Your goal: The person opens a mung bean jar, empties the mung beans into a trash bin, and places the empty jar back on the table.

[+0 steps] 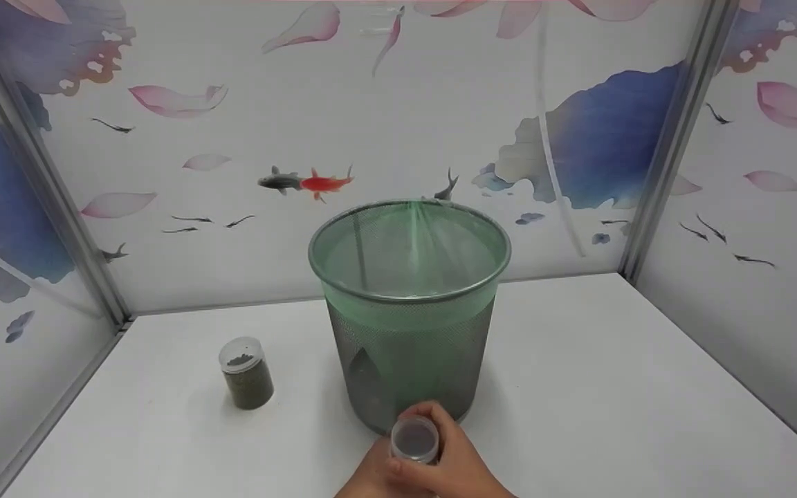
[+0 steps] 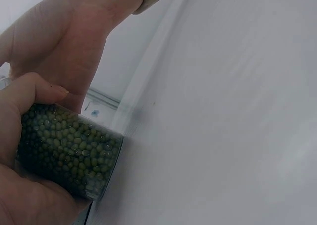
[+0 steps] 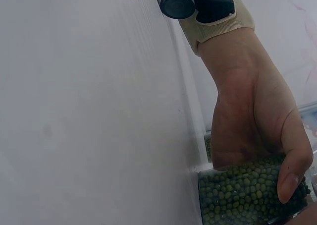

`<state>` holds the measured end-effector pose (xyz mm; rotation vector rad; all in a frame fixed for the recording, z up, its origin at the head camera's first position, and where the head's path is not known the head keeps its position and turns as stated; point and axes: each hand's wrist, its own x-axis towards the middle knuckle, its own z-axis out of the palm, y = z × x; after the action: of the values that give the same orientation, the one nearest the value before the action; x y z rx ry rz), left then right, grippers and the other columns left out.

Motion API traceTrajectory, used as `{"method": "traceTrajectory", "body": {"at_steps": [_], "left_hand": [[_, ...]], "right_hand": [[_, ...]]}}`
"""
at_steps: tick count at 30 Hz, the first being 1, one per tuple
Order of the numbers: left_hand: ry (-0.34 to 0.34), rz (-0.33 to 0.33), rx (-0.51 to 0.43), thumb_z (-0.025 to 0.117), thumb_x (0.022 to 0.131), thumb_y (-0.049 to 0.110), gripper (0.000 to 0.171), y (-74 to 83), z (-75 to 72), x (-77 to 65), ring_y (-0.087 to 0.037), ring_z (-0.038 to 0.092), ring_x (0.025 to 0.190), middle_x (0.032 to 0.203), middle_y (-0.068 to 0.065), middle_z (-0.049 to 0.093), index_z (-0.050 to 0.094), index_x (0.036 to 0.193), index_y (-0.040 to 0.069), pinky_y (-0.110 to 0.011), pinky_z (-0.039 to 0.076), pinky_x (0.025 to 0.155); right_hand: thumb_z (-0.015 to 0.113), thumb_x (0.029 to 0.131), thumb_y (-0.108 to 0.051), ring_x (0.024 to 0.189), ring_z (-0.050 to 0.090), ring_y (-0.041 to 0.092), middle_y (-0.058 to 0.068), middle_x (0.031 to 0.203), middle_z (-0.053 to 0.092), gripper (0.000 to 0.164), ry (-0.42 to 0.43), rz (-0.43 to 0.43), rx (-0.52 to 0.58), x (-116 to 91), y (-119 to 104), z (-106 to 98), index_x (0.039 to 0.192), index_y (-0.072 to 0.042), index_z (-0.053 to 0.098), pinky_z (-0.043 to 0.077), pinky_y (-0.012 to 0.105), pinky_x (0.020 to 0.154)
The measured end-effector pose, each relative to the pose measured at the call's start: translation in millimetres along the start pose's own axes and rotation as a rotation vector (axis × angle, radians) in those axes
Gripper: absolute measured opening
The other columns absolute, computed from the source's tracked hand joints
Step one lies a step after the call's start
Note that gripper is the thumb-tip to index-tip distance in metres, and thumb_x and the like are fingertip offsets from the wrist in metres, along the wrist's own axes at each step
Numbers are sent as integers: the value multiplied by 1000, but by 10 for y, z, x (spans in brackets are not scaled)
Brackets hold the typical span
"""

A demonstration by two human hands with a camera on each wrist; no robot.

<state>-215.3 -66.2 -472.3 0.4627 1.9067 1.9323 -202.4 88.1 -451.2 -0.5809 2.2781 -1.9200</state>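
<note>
A clear jar of mung beans (image 2: 74, 150) is held between both hands, its round clear top (image 1: 415, 439) facing up in the head view. My left hand (image 1: 369, 473) grips the jar's body, with the thumb (image 3: 291, 183) lying along its side in the right wrist view. The fingers and thumb of my right hand (image 1: 464, 460) curl round the top end of the jar. Green beans show through the wall in both wrist views. The jar is close in front of the bin's base.
A mesh wastebasket (image 1: 412, 346) with a green bag liner stands upright behind the hands. To its left on the white table (image 1: 163, 415) is a second clear jar (image 1: 250, 377) with greenish contents. Printed panels (image 1: 398, 124) with fish and petals enclose the table.
</note>
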Motion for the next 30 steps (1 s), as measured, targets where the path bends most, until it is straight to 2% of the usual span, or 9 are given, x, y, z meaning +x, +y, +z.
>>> {"method": "traceTrajectory", "body": {"at_steps": [6, 10, 17, 21, 24, 26, 28, 30], "left_hand": [[-18, 21, -16, 78, 79, 5, 52, -6, -13, -21, -16, 59, 100, 113, -3, 61, 55, 125, 6, -29, 46, 89], [-22, 47, 6, 78, 79, 5, 53, -14, -15, -14, -16, 58, 101, 113, -3, 60, 53, 126, 7, -29, 46, 89], [-26, 17, -69, 81, 76, 7, 58, -10, 4, -21, -17, 59, 102, 115, -3, 60, 51, 126, 8, -30, 47, 89], [-25, 36, -20, 80, 77, 7, 56, -6, 4, -21, -18, 58, 103, 115, -3, 60, 52, 126, 8, -30, 46, 90], [-30, 60, 26, 79, 77, 6, 57, -9, -7, -25, -19, 57, 105, 117, -4, 60, 52, 128, 7, -30, 45, 92], [-23, 51, 34, 79, 77, 6, 58, -5, -8, -21, -19, 57, 105, 116, -5, 60, 51, 128, 6, -30, 45, 91], [-25, 19, -14, 75, 84, 11, 47, -1, 11, 7, -17, 56, 102, 114, -3, 59, 52, 125, 6, -28, 44, 89], [-31, -46, -136, 64, 95, 23, 31, 6, 41, 42, -13, 54, 97, 108, 1, 57, 52, 120, 10, -26, 43, 87]], "right_hand": [[76, 86, -30, 111, 56, 23, 4, 121, 61, 50, -20, -10, 8, 4, 7, 4, 127, -9, 57, 45, 38, 93], [76, 86, -29, 112, 56, 23, 4, 121, 61, 49, -25, -15, 12, 2, 5, 2, 127, -9, 57, 44, 38, 93], [76, 86, -31, 115, 54, 23, 4, 127, 59, 53, -32, -4, 2, 0, 8, -3, 131, -15, 55, 43, 41, 95], [78, 84, -35, 119, 51, 23, 2, 136, 52, 62, -25, 29, -7, 6, 9, -5, 136, -20, 48, 41, 43, 97], [79, 83, -35, 119, 50, 23, 5, 137, 49, 66, -12, 27, -18, 10, 10, -4, 135, -16, 43, 39, 44, 98], [79, 82, -34, 117, 50, 23, 8, 134, 50, 67, 1, 22, -24, 11, 9, -2, 132, -12, 42, 39, 44, 98], [80, 82, -33, 115, 51, 24, 10, 130, 50, 67, 7, 16, -17, 12, 5, 3, 130, -8, 41, 39, 44, 98], [80, 81, -32, 112, 52, 24, 10, 126, 51, 67, 13, 22, -11, 9, -2, 7, 129, -5, 40, 40, 43, 97]]}}
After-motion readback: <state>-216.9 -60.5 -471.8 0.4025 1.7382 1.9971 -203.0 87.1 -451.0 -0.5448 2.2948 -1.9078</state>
